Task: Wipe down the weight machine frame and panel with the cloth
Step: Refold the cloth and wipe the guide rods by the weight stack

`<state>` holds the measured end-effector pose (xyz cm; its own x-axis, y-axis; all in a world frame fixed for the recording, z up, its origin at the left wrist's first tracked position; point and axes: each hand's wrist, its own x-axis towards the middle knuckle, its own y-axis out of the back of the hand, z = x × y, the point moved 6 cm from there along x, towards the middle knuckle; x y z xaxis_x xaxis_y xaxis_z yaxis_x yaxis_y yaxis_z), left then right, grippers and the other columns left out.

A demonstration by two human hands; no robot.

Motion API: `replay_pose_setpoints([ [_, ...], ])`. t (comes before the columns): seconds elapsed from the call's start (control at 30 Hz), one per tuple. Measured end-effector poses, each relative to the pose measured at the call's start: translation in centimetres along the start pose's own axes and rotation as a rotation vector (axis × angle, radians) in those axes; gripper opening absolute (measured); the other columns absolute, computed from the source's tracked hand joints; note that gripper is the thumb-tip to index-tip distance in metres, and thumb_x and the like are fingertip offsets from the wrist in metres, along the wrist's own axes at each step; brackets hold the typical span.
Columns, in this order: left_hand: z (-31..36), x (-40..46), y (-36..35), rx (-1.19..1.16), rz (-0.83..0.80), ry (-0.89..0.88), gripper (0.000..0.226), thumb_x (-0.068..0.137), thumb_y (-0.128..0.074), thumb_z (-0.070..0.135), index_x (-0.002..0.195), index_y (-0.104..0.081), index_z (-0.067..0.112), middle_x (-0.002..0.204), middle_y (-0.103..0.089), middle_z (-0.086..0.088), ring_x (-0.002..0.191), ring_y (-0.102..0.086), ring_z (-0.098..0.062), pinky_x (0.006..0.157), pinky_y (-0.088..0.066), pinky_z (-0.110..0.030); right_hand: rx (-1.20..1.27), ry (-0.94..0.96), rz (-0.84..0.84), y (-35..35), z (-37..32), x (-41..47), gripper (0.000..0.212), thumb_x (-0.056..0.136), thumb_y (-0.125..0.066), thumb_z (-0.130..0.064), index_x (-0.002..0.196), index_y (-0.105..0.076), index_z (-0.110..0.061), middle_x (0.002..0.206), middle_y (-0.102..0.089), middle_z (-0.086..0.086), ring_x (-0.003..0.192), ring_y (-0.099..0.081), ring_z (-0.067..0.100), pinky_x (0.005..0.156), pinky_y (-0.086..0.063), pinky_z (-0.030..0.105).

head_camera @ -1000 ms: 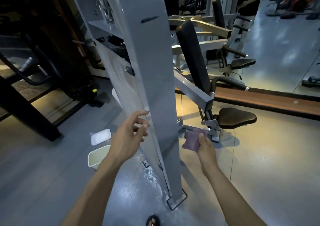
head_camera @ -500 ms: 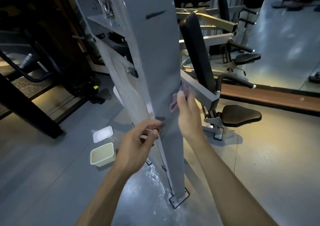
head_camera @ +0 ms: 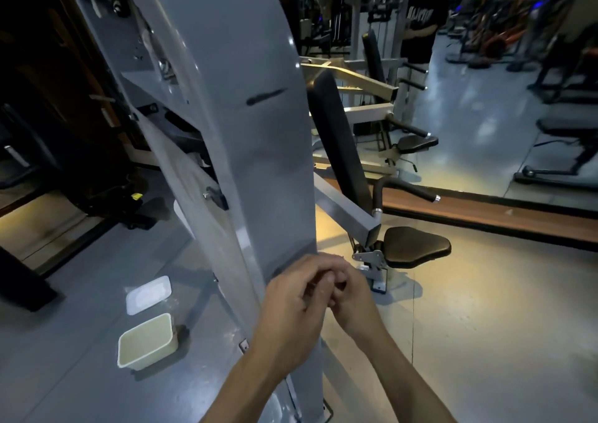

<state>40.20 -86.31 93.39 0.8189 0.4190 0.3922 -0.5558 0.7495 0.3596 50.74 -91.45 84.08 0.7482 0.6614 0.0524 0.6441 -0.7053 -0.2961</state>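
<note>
Hands, left hand (head_camera: 288,312) and right hand (head_camera: 351,302), are brought together before the frame (head_camera: 259,150), fingers curled; the cloth cannot be seen. Wiping could be missed if it is bunched.

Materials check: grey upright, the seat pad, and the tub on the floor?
Grey upright: looks like painted sheet steel, semi-gloss; it shows soft light streaks, bolts and a dark scuff. Seat pad: black vinyl or leatherette over padding, judging by its dull sheen and rounded edges. Tub: probably thin moulded plastic, cream, matte, with a rolled rim; its white lid looks alike.
</note>
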Motion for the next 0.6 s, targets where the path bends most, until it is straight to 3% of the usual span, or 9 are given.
replay_pose_setpoints([
  [0.07,0.3,0.5,0.3,0.022,0.018,-0.029,0.045,0.101,-0.055,-0.002,0.110,-0.069,0.039,0.104,-0.069,0.013,0.094,-0.070,-0.018,0.076,-0.055,-0.021,-0.076,0.019,0.013,1.0,-0.2,0.9,0.019,0.090,-0.064,-0.007,0.106,-0.065,0.002,0.085,-0.070,0.006,0.082,-0.065,0.022,0.069,-0.051,0.027],
  [0.13,0.4,1.2,0.6,0.036,0.037,-0.042,0.043,0.101,-0.054,-0.001,0.117,-0.067,0.036,0.110,-0.068,0.012,0.101,-0.069,-0.019,0.082,-0.054,-0.018,-0.097,-0.010,0.038,1.6,-0.5,2.1,0.010,0.094,-0.063,0.003,0.101,-0.068,-0.002,0.080,-0.072,0.005,0.078,-0.067,0.018,0.068,-0.054,0.029],
  [0.23,0.5,2.4,0.2,0.086,0.038,-0.052,0.042,0.103,-0.053,0.000,0.123,-0.062,0.036,0.119,-0.067,0.012,0.114,-0.066,-0.019,0.092,-0.053,-0.023,-0.131,-0.017,0.003,1.2,-2.0,4.1,0.018,0.092,-0.058,0.006,0.097,-0.071,-0.005,0.077,-0.074,0.006,0.074,-0.068,0.020,0.064,-0.055,0.029],
  [0.33,1.1,3.8,-0.8,0.205,0.075,-0.093,0.038,0.102,-0.054,0.001,0.125,-0.064,0.029,0.125,-0.064,0.015,0.121,-0.062,-0.016,0.097,-0.052,-0.029,-0.078,-0.038,-0.113,0.5,-3.4,6.0,0.026,0.095,-0.052,0.007,0.107,-0.072,-0.004,0.092,-0.077,0.011,0.086,-0.074,0.021,0.070,-0.058,0.026],
  [0.43,1.6,5.1,-1.5,0.281,0.210,-0.132,0.034,0.101,-0.054,0.001,0.122,-0.068,0.024,0.120,-0.067,0.014,0.112,-0.066,-0.013,0.092,-0.050,-0.020,0.009,-0.105,-0.186,1.2,-3.8,8.1,0.022,0.100,-0.052,-0.003,0.114,-0.070,-0.006,0.101,-0.075,0.020,0.091,-0.073,0.030,0.073,-0.058,0.037],
  [0.53,2.6,7.3,-3.1,0.373,0.385,-0.150,0.029,0.101,-0.054,0.005,0.115,-0.071,0.023,0.110,-0.068,0.016,0.100,-0.068,-0.011,0.084,-0.051,-0.018,0.148,-0.246,-0.148,3.8,-3.5,11.7,0.021,0.102,-0.057,-0.014,0.118,-0.070,-0.011,0.109,-0.077,0.016,0.099,-0.074,0.028,0.080,-0.054,0.039],
  [0.6,3.5,8.9,-4.0,0.465,0.498,-0.157,0.030,0.098,-0.056,0.001,0.113,-0.072,0.023,0.110,-0.067,0.014,0.102,-0.067,-0.008,0.084,-0.049,-0.017,0.229,-0.320,-0.148,4.8,-3.8,14.2,0.027,0.097,-0.063,-0.018,0.124,-0.068,-0.013,0.116,-0.075,0.016,0.106,-0.073,0.031,0.084,-0.055,0.040],
])
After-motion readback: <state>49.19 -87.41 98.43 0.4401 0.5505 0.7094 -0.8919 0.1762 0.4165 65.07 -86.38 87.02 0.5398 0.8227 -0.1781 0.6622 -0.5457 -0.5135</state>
